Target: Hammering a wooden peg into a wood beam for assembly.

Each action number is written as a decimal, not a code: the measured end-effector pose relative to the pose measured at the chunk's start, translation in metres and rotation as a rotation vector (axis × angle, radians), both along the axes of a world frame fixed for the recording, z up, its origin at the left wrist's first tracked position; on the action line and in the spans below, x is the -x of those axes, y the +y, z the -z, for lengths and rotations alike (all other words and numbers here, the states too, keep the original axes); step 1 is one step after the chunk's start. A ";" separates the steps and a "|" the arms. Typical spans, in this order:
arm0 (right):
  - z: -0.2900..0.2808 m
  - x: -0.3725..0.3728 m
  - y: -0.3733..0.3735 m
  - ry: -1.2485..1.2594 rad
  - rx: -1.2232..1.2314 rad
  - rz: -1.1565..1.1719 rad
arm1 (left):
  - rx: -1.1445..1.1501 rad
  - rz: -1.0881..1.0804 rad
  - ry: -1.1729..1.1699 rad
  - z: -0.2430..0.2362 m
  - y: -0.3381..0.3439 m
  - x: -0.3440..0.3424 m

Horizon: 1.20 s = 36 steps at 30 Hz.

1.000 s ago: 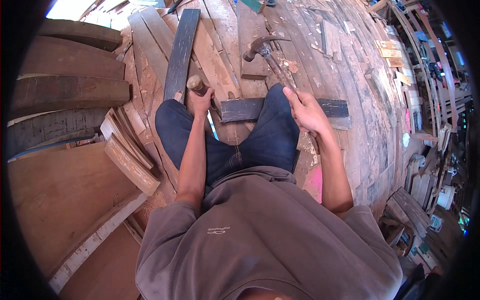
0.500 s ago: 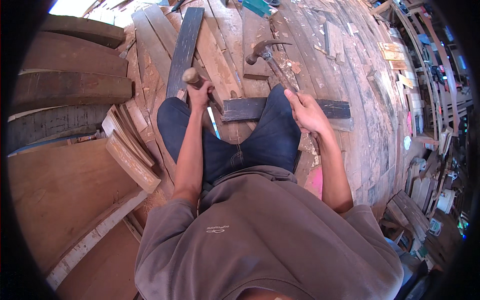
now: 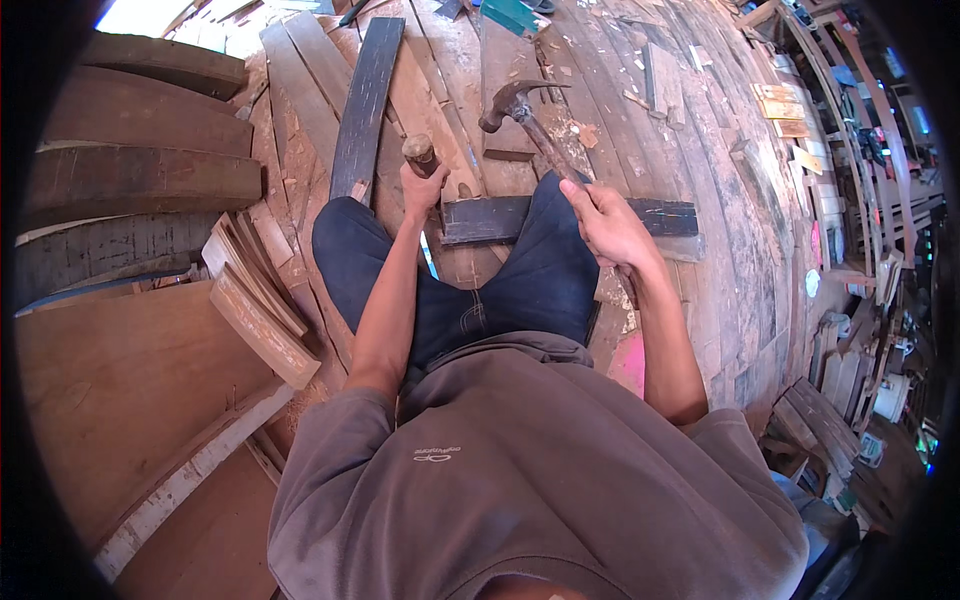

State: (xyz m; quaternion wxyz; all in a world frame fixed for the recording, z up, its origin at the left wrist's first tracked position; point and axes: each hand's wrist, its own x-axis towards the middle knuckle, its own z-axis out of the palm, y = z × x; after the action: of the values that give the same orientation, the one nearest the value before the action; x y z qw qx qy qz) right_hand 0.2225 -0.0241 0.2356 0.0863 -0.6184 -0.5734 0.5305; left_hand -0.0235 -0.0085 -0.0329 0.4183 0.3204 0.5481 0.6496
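Observation:
My left hand (image 3: 424, 188) is wrapped round the wooden handle of a chisel (image 3: 419, 150), held upright with the round handle end showing above the fist. Its lower part is mostly hidden, close by the left end of a short dark board (image 3: 485, 218). That board lies crosswise in front of me, and my right leg passes over its middle. A claw hammer (image 3: 545, 140) is gripped in my right hand (image 3: 608, 225), thumb along the handle. The hammer head is raised beyond the board, pointing away from me, apart from the chisel.
A long dark plank (image 3: 368, 105) lies beyond my left knee. Thick curved timbers (image 3: 150, 185) and a stack of thin boards (image 3: 262, 325) crowd the left. A wood block (image 3: 510, 95) rests ahead on the plank floor (image 3: 725, 250), among shavings. Wooden racks stand far right.
My left hand has moved right with the chisel, which now stands more upright beside the board's end. The hammer head has shifted slightly left; my grip on it is unchanged.

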 end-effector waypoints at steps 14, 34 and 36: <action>0.011 0.010 0.002 -0.090 -0.044 -0.096 | 0.032 0.051 0.049 0.009 0.000 0.002; -0.047 0.046 0.055 -0.068 -0.743 -0.254 | 0.017 0.101 0.294 -0.005 -0.006 -0.020; -0.071 0.052 0.061 0.064 -0.876 -0.194 | -0.041 0.073 0.247 -0.014 -0.008 -0.023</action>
State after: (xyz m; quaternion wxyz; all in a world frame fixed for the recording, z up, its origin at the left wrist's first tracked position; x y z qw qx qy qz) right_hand 0.1703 0.0374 0.3070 0.3076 -0.4502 -0.7963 0.2620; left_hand -0.0007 -0.0163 -0.0194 0.3644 0.4262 0.5701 0.6005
